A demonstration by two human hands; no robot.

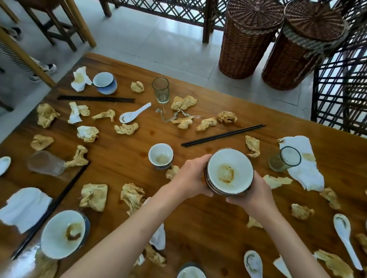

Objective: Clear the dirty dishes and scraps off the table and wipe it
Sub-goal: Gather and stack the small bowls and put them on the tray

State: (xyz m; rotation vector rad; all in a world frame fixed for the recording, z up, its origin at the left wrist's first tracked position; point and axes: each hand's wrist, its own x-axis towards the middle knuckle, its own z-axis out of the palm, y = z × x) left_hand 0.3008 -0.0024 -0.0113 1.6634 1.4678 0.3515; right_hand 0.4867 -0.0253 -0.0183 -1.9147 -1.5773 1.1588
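Big wooden table [205, 217] is a mess, crumpled stained napkins [93, 196] all over it. Near its middle, left hand [189, 178] and right hand [254, 193] both grip a stack of dirty bowls [229, 171], held just above the tabletop.

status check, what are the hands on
Left hand and right hand grip stacked white stained bowls. Crumpled stained napkins litter brown wooden table.
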